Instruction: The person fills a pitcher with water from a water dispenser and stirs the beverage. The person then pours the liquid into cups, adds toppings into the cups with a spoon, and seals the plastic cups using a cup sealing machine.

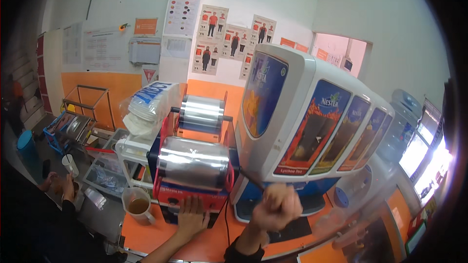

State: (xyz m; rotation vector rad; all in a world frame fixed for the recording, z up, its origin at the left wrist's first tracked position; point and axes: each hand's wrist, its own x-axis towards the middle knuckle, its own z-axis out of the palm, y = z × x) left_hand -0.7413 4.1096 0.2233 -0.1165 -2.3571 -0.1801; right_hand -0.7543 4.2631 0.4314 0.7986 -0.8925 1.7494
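Observation:
A red and black cup sealing machine [168,194] stands on the orange counter, with a large silver film roll [193,159] at its front and a second film roll [202,109] above and behind. My left hand [192,215] lies flat against the machine's lower front, fingers stretched out. A black lever [251,178] slants out from the machine's right side. Slightly blurred, my right hand [278,207] is wrapped round the lever's end. Just left of the machine is a clear measuring jug [138,206] with brown liquid in it.
Close on the right rises a white drink dispenser [297,112]. Bagged white cups [148,104] top a white rack [134,152] at the left. Beyond it, a co-worker's hands [68,187] are near a white cup [70,164]. A black cable [227,221] hangs between my hands.

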